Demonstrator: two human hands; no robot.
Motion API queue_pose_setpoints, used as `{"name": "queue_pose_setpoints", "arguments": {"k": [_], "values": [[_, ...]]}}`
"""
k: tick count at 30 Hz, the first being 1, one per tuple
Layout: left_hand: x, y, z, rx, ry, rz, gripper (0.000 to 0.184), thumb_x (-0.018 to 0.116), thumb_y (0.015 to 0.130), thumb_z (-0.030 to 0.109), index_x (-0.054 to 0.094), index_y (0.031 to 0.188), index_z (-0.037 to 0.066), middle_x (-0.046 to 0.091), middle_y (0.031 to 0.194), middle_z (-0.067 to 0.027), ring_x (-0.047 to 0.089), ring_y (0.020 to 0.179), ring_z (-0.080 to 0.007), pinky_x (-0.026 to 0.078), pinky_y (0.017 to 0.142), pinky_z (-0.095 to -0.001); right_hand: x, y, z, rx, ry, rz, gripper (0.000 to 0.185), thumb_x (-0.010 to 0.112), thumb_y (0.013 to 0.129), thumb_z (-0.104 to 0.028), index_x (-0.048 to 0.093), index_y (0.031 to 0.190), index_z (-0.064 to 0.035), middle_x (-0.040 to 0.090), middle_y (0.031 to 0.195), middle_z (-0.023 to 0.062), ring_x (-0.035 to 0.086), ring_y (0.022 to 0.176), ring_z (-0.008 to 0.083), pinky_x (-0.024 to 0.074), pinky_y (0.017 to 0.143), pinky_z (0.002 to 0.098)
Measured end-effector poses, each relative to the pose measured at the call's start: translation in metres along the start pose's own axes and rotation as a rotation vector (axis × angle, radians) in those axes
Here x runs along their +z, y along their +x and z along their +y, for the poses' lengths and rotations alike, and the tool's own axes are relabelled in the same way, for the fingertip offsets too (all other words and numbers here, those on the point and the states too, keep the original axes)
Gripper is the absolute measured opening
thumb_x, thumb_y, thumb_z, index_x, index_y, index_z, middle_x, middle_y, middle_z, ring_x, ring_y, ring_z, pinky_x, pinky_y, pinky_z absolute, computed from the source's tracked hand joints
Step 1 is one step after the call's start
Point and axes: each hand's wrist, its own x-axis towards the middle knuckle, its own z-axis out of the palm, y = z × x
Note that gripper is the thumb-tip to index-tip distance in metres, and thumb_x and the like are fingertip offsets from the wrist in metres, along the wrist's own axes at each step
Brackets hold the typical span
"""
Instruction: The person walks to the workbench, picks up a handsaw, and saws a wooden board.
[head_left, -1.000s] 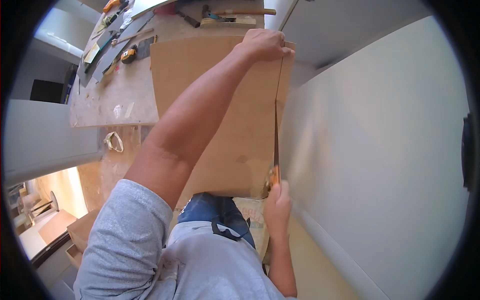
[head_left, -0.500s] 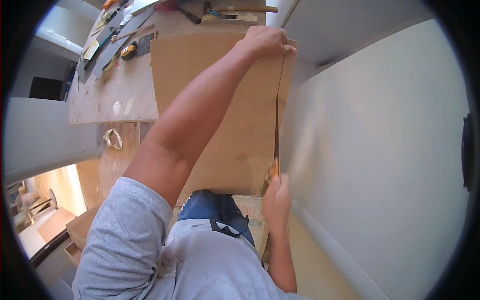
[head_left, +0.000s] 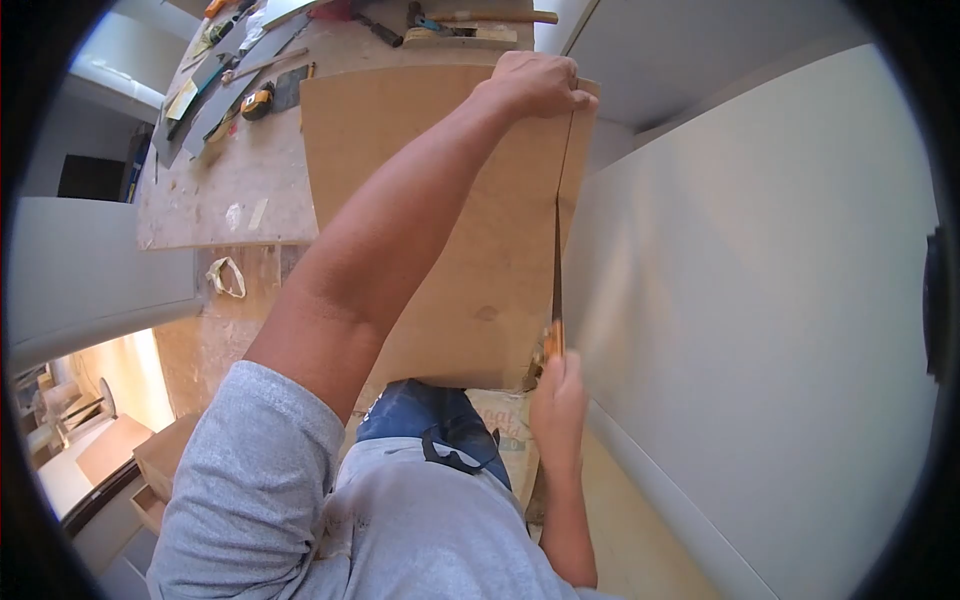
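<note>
A plywood board (head_left: 450,270) lies over the workbench and reaches back toward my body. My left hand (head_left: 535,84) is at its far right corner, fingers curled at the edge and thumb side hidden in part. My right hand (head_left: 558,405) is closed round the orange-brown handle of a handsaw (head_left: 557,265). The saw's dark blade points away from me, meeting the board along its right side. From the blade's far end a thin dark line runs on up to my left hand, with a narrow strip of board to its right.
The workbench (head_left: 200,205) carries a tape measure (head_left: 257,103), a hammer (head_left: 480,17) and several strips and tools at the far left. A large white panel (head_left: 760,300) stands close on the right. A loop of pale strap (head_left: 227,278) lies left of my arm.
The saw and my right hand have shifted very slightly, a touch to the right and toward me. My left hand stays at the same corner of the board.
</note>
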Motion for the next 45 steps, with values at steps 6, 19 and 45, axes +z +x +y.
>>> {"name": "queue_pose_setpoints", "arguments": {"k": [6, 19, 45], "values": [[-0.012, -0.008, 0.013, -0.062, 0.033, -0.008, 0.057, 0.063, 0.094, 0.065, 0.075, 0.119, 0.015, 0.077, 0.116, -0.0065, 0.070, 0.116, -0.0261, 0.052, 0.097, -0.0399, 0.016, 0.123, -0.063, -0.191, -0.024, 0.123, 0.045, 0.044, 0.111, -0.035, 0.060, 0.112, 0.0069, 0.066, 0.100, 0.0387, 0.062, 0.099, 0.0580, 0.0490, 0.083, 0.0603], [-0.015, -0.009, 0.021, -0.063, 0.044, -0.033, 0.059, 0.063, 0.095, 0.064, 0.075, 0.120, 0.012, 0.078, 0.115, -0.0079, 0.070, 0.115, -0.0266, 0.053, 0.097, -0.0406, 0.020, 0.099, -0.043, -0.152, -0.002, 0.098, 0.040, 0.043, 0.111, -0.033, 0.058, 0.107, 0.0031, 0.066, 0.098, 0.0373, 0.062, 0.095, 0.0592, 0.0480, 0.082, 0.0623], [-0.004, -0.003, 0.007, 0.008, -0.028, 0.052, 0.063, 0.065, 0.092, 0.068, 0.074, 0.115, 0.010, 0.077, 0.106, -0.0128, 0.072, 0.107, -0.0315, 0.053, 0.092, -0.0440, -0.015, -0.019, -0.012, 0.108, -0.031, -0.043, 0.040, 0.045, 0.110, -0.033, 0.057, 0.108, 0.0048, 0.065, 0.095, 0.0385, 0.062, 0.095, 0.0591, 0.0484, 0.079, 0.0611]]}}
